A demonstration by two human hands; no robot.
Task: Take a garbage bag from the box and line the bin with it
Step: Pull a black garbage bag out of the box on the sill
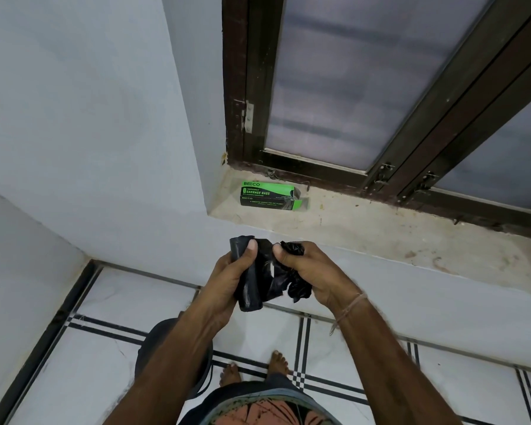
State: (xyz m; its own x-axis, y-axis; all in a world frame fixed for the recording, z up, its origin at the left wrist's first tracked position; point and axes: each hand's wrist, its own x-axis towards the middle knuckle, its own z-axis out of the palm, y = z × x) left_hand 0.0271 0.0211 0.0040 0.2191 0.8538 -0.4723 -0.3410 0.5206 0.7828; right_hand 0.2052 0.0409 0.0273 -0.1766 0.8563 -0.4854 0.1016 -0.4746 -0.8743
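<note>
Garbage bag [259, 279], black and crumpled, gripped by left hand [227, 279] and right hand [314, 276]; box [269, 194] open-ended on sill [380, 231].

The black bin [172, 357] on the floor is largely hidden behind the left forearm, so its opening cannot be seen. Fingers of both hands are buried in the crumpled garbage bag [267, 274]. The smaller print on the green box [267, 194] is too small to read.
</note>
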